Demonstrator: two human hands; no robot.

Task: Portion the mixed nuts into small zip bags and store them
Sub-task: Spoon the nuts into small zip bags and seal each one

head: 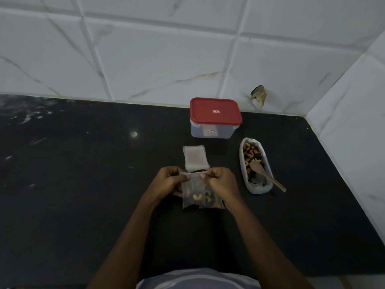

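Note:
A small clear zip bag (194,189) with cashews and dark nuts in its bottom is held upright just above the black counter (83,184). My left hand (169,180) pinches the left end of its top strip and my right hand (220,181) pinches the right end. A second filled bag (214,203) sits right behind it, partly hidden. A stack of flat zip bags (194,158) lies just beyond my hands. To the right, a white oval bowl (255,165) holds mixed nuts, and a wooden spoon (264,173) rests in it.
A clear plastic box with a red lid (215,116), closed, stands near the tiled wall behind the stack. Tiled walls meet in a corner at the back right. A damaged spot (259,94) marks the wall above the counter.

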